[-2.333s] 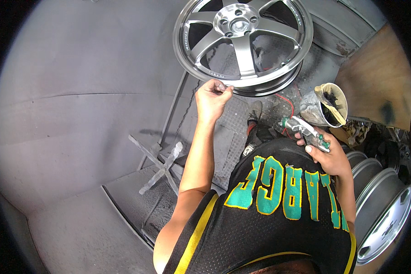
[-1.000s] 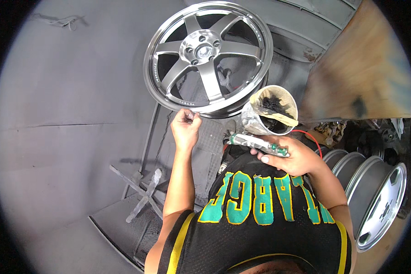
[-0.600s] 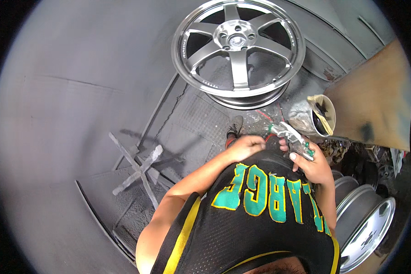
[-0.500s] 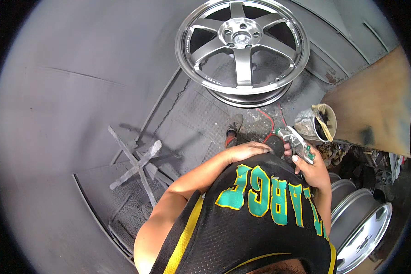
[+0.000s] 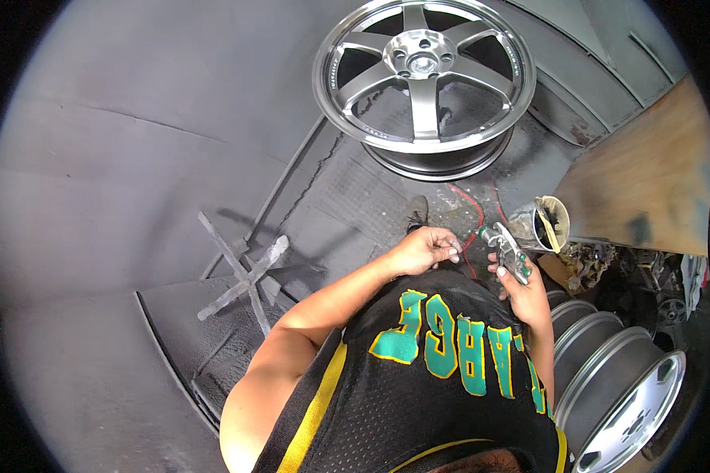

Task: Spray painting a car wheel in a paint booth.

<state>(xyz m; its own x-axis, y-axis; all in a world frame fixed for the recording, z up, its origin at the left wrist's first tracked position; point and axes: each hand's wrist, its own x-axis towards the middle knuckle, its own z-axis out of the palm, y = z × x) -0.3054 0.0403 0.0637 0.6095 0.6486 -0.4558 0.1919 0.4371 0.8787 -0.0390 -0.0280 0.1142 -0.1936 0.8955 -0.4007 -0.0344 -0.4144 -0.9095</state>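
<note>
In my right hand is a metal spray gun with green fittings, held in front of my waist. A thin red hose runs up from the floor past the gun. My left hand is raised just left of the gun, thumb and fingers pinched together beside the hose. Whether it holds the hose or something small cannot be made out. Ahead of me a silver multi-spoke wheel rim rests face up, its support hidden beneath it.
A used bucket stands right of the gun, by a brown board. Several more rims line my right side. On the left is a grey cross-shaped stand, with a grey-coated wall behind it.
My left hand has lifted off the front of my shirt and closed its fingers near the hose. The spray gun stays in my right hand. The view has shifted slightly.
</note>
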